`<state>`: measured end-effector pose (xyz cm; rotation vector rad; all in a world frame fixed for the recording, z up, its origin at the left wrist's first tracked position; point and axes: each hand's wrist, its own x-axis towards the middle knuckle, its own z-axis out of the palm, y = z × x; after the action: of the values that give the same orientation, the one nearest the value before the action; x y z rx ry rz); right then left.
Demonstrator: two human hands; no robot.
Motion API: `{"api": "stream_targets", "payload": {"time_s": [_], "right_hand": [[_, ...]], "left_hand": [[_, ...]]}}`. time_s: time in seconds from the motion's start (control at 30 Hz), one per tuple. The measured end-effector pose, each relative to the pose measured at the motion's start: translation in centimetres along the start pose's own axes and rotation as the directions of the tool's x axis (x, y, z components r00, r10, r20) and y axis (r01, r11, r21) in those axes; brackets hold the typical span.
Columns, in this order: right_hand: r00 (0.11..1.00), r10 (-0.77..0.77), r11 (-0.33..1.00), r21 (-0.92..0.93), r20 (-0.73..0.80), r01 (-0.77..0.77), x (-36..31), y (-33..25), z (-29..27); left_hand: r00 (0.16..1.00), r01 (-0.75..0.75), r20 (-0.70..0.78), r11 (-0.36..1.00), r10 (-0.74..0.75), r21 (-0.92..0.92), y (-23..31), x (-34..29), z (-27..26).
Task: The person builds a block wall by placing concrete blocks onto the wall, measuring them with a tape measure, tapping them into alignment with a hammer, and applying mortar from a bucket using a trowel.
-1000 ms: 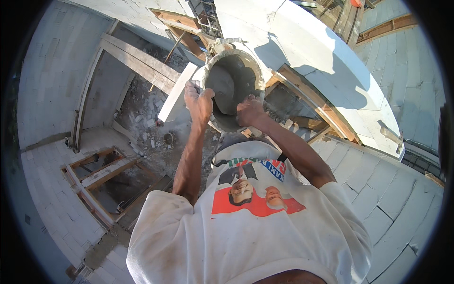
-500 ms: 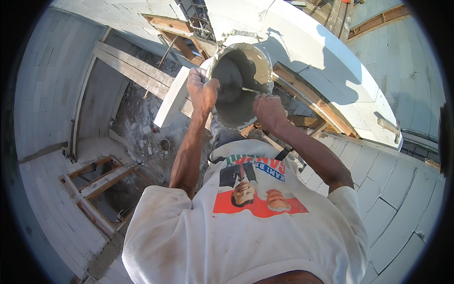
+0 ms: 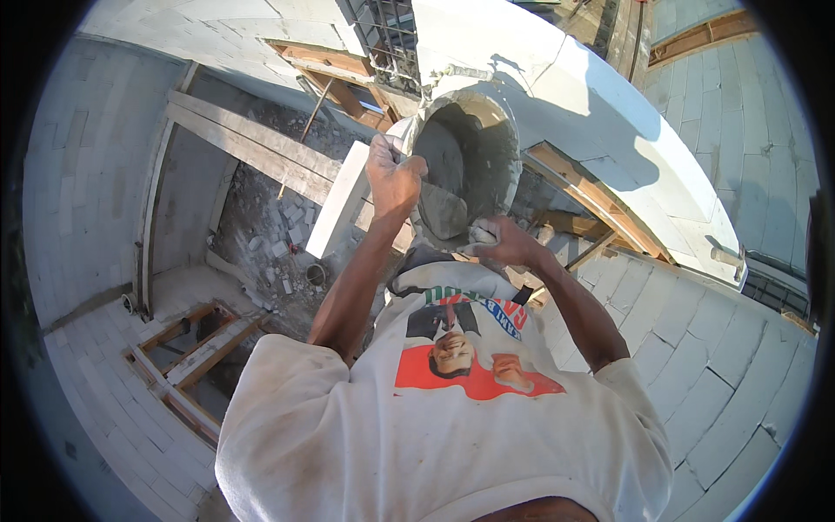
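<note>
A mortar-crusted bucket [image 3: 507, 143] is tipped with its mouth toward me, grey wet mortar [image 3: 439, 157] inside it. My left hand [image 3: 396, 178] is closed around the left side of its rim. At the lower right of the mouth, my right hand [image 3: 500, 241] is closed on what looks like a trowel; its mortar-coated blade [image 3: 444, 214] lies inside the bucket, and its handle is mostly hidden by my fingers. A white block [image 3: 339, 202] stands out just left of my left hand, apart from the bucket.
Below on the left, rubble [image 3: 283, 244] covers the floor beside a small pail [image 3: 316, 274]. A long plank [image 3: 252, 143] spans toward the bucket. Wooden frames [image 3: 600, 204] sit in openings of the white block wall [image 3: 557, 87]. A steel rebar cage [image 3: 383, 35] stands at the far side.
The trowel has swung down toward the near rim, and my right hand has lowered. The bucket and my left hand appear slightly farther right and lower, as does the white block.
</note>
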<state>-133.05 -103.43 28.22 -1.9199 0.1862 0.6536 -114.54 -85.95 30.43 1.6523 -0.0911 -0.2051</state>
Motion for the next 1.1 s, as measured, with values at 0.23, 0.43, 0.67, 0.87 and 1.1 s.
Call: {"api": "stream_targets", "payload": {"time_s": [0.23, 0.43, 0.67, 0.87, 1.1], "right_hand": [[0.982, -0.084, 0.957, 0.262, -0.172, 0.127, 2.5, -3.7, 0.5], [0.961, 0.014, 0.796, 0.585, -0.275, 0.156, 2.6, -5.1, -1.2], [0.755, 0.148, 0.366, 0.745, -0.638, 0.558, -0.9, -3.5, -6.7], [0.207, 0.223, 0.701, 0.305, -0.952, 0.645, -0.7, 3.6, -14.3], [-0.16, -0.021, 0.926, 0.041, -0.987, -0.375, 6.3, 8.5, -14.5]], "left_hand": [[0.981, 0.184, -0.011, 0.948, -0.194, -0.259, 1.2, 4.6, -3.7], [0.958, 0.263, -0.023, 0.912, -0.285, -0.314, -2.3, 7.4, -6.0], [0.879, 0.438, -0.124, 0.882, -0.461, -0.173, -2.2, 7.6, -8.2], [0.991, 0.126, -0.049, 0.991, -0.125, 0.034, -11.6, 7.8, -15.0], [0.907, 0.378, -0.235, 0.922, -0.35, 0.085, -10.3, 7.2, -16.0]]}}
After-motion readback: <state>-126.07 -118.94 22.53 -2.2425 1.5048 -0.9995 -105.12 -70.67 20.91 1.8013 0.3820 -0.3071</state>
